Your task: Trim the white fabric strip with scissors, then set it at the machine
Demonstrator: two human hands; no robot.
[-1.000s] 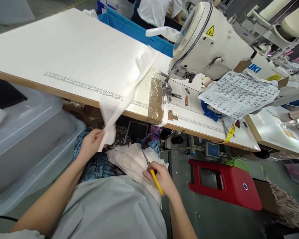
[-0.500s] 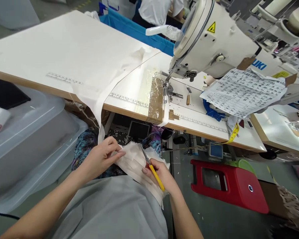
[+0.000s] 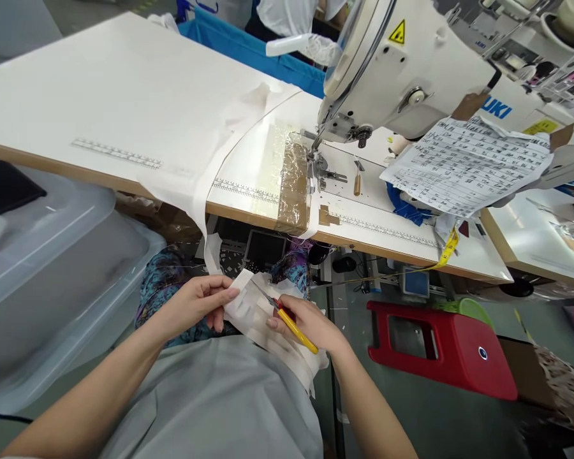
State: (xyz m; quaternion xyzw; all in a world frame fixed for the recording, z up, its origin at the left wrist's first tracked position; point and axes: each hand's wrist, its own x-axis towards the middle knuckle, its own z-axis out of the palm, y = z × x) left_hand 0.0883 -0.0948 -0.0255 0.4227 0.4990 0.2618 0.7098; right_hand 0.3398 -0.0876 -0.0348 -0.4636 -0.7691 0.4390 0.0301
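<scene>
Left hand (image 3: 198, 306) now lower, grip pinching white fabric (image 3: 249, 312); right hand (image 3: 306, 322) clasping yellow snips (image 3: 294, 328).

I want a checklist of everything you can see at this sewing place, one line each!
Surface: white sewing table, a printed ruler along its front edge.
Job's things: white fabric pieces on the lap; yellow-handled snips.
Clutter: printed paper sheet, yellow tape measure, taped patch beside the needle.
Grippers: left hand pinches the fabric; right hand holds the snips.
Cables: thin dark cable at bottom left.
Surroundings: sewing machine, red stool, clear plastic bins, blue cloth bin, another person behind.
</scene>
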